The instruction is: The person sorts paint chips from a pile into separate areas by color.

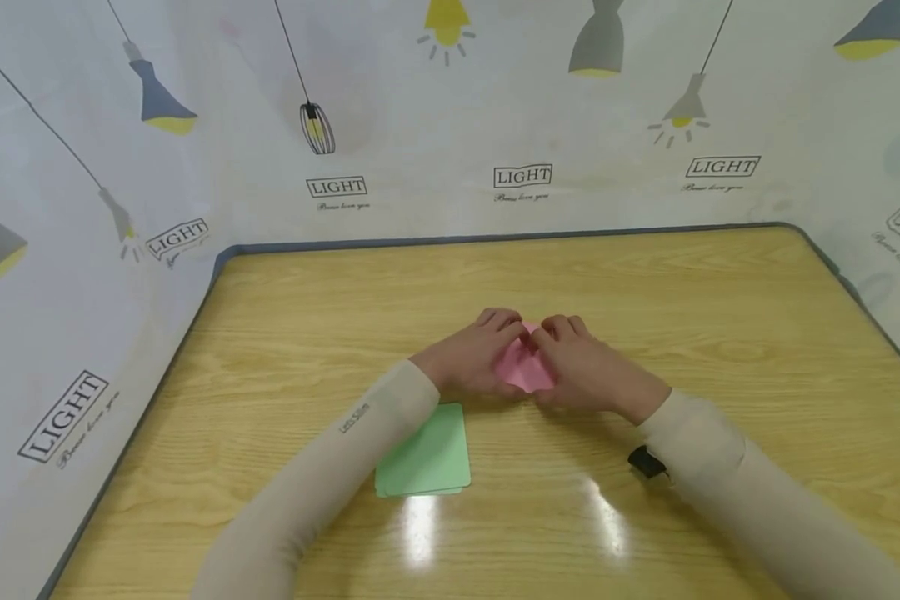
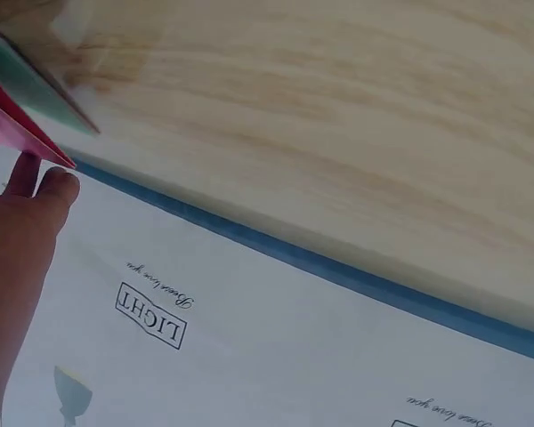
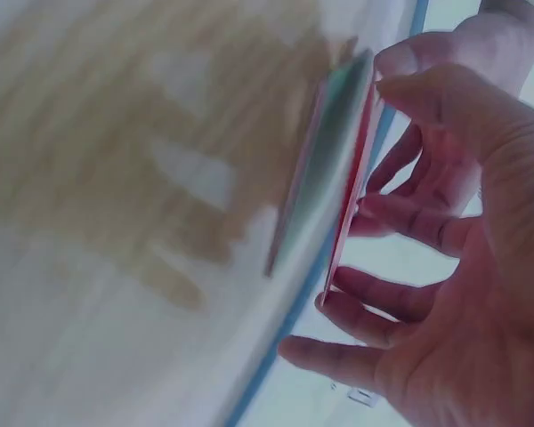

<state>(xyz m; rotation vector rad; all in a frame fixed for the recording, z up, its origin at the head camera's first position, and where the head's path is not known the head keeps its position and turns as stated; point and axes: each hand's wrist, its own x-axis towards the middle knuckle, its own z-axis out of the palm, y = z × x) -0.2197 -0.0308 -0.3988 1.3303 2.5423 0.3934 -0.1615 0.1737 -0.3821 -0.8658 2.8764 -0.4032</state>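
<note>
Between my two hands, a small piece of pink paper [image 1: 523, 367] is held over the middle of the table, its upper edge creased. My left hand [image 1: 482, 354] pinches it from the left, with curled fingers and thumb. From the other side my right hand [image 1: 581, 367] pinches it too, and the fingertips of both hands nearly meet at the top. Seen edge-on in the right wrist view, the pink paper [image 3: 356, 191] sits between thumb and fingertips. A small stack of green paper squares [image 1: 431, 457] lies on the table, partly hidden by my left forearm.
The wooden table [image 1: 307, 317] has a dark blue border along its back and sides. White sheeting [image 1: 420, 125] printed with lamps and the word LIGHT rises around it. A small black object [image 1: 647, 461] shows beside my right sleeve.
</note>
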